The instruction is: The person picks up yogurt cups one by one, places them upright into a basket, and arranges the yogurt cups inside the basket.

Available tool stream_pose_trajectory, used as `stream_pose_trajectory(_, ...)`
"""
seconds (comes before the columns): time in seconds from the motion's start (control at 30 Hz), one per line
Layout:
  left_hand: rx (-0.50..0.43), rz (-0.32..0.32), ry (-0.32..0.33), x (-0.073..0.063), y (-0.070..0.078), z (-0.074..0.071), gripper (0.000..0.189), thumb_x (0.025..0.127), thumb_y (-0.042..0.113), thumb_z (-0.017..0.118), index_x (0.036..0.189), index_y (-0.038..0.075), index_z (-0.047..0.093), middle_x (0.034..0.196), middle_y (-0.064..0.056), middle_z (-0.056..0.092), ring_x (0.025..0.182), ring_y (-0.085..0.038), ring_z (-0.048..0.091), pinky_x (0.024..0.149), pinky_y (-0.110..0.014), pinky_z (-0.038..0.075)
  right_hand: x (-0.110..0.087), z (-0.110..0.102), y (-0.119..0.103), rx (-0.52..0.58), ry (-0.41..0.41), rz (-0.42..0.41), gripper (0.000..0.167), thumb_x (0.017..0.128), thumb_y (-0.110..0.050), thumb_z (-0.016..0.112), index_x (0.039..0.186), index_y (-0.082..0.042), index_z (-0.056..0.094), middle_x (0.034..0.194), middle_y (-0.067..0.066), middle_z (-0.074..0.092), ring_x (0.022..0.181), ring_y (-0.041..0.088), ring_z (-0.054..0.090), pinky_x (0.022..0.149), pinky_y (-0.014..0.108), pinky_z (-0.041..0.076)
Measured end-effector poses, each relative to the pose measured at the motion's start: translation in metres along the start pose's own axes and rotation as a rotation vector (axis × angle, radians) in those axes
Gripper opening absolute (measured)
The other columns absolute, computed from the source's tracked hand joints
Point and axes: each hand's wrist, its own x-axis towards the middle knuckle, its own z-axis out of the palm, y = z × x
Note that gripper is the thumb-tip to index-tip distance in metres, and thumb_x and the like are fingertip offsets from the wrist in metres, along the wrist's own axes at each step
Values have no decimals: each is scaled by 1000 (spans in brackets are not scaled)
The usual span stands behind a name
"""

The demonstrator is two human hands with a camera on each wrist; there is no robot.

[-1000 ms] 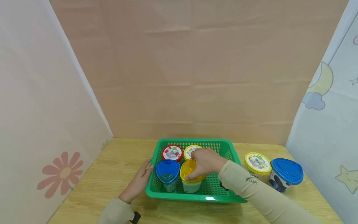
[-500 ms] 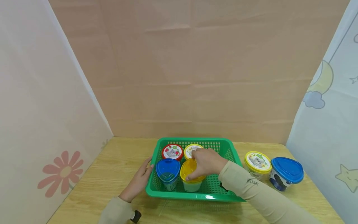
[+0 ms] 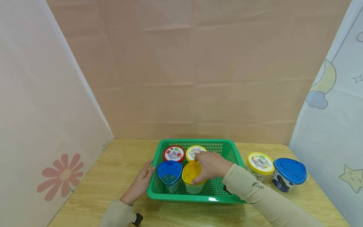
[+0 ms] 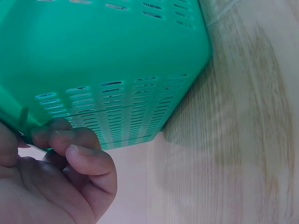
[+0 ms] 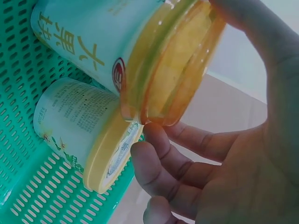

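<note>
Head view: right hand has its grip clamped on an amber-lidded tub inside a green basket.
Left hand holds the basket's rim, fingers curled.

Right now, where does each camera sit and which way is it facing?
Head: on the person's head, facing forward and down at the green basket; left hand, right hand and both sleeves show.
Left wrist: on that wrist, facing the basket's outer side and the table; part of the left hand shows.
Right wrist: on that wrist, facing the see-through-lidded yellow tub and the white-topped yellow tub; right thumb and fingers show.
Head and right wrist share both tubs.
</note>
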Motion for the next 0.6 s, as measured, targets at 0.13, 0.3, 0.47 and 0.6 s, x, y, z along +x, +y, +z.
stream_pose_trajectory(0.13,2,5,-1,-1,0,0,53,111,29,34,157,5,19,104,-19,70,87,-31,73,74,-33,60,-1,2,1,20,5,14,80,64,-66,83,119,-10,65,107,-1,67,87,16,58,81,42,53)
stream_pose_trajectory(0.3,12,6,4,-2,0,1,53,112,29,33,157,5,19,106,-20,69,87,-30,73,75,-33,60,-2,4,1,66,7,44,74,63,-63,85,111,-8,68,101,-1,66,82,15,54,73,37,52)
stream_pose_trajectory(0.47,8,10,2,-2,-1,1,52,112,28,32,157,6,18,107,-21,70,87,-30,73,75,-33,60,-5,3,0,88,19,52,74,64,-61,86,111,-6,68,104,2,67,84,17,57,75,38,54)
stream_pose_trajectory(0.6,-4,12,-4,-2,0,0,53,112,29,33,157,6,18,106,-20,70,87,-31,73,74,-34,60,-5,2,0,98,18,59,76,65,-61,86,111,-5,68,103,3,67,84,17,57,74,38,54)
